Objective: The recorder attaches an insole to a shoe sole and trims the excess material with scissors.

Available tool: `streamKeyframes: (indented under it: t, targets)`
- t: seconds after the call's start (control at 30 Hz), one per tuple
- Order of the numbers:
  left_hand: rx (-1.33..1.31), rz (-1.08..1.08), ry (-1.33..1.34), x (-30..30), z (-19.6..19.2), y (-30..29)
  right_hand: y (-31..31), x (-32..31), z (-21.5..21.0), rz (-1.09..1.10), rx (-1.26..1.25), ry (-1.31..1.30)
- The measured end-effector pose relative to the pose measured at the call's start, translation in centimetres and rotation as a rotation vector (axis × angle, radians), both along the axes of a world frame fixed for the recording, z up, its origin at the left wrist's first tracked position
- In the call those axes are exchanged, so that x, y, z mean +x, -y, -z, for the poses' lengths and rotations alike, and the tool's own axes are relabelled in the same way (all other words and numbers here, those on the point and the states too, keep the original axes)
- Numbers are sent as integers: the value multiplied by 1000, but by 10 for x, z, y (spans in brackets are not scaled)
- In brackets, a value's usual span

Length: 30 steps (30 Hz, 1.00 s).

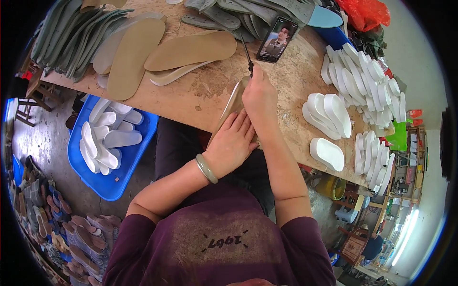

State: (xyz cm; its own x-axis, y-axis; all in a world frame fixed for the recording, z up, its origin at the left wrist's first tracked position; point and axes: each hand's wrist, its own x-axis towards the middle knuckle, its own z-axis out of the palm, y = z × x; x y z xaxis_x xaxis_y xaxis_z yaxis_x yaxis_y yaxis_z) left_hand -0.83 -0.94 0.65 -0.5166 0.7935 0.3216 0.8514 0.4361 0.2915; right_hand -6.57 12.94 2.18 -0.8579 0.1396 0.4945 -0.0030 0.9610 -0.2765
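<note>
My left hand (230, 147) lies flat at the table's front edge, its fingers stretched over a tan sole with a pale rim (234, 99). Much of that sole is hidden under both hands. Close by, my right hand (260, 97) is closed around a slim black tool (250, 62), whose thin dark end points up and away from me. I cannot make out the tool's exact kind. Tan insoles (191, 51) rest on pale soles to the left of the tool, and another long tan insole (133, 59) lies further left.
Grey soles (81, 40) are stacked at the far left of the wooden table (186, 105). A phone (276, 40) stands beyond my right hand. White heel pieces (327, 155) lie on the right, with more in a blue bin (125, 183) at lower left.
</note>
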Motion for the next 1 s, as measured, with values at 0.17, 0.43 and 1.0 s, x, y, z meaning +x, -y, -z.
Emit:
streamKeyframes:
  t: [0.17, 0.43, 1.0]
  targets:
    - [70, -26, -67, 1, 9, -7, -54, -6, -12, 46, -574, 10]
    - [-17, -85, -79, 10, 3, -18, -41, 16, -37, -7, -762, -5]
    - [-40, 10, -53, 8, 4, -5, -29, -8, -10, 90, -75, -17]
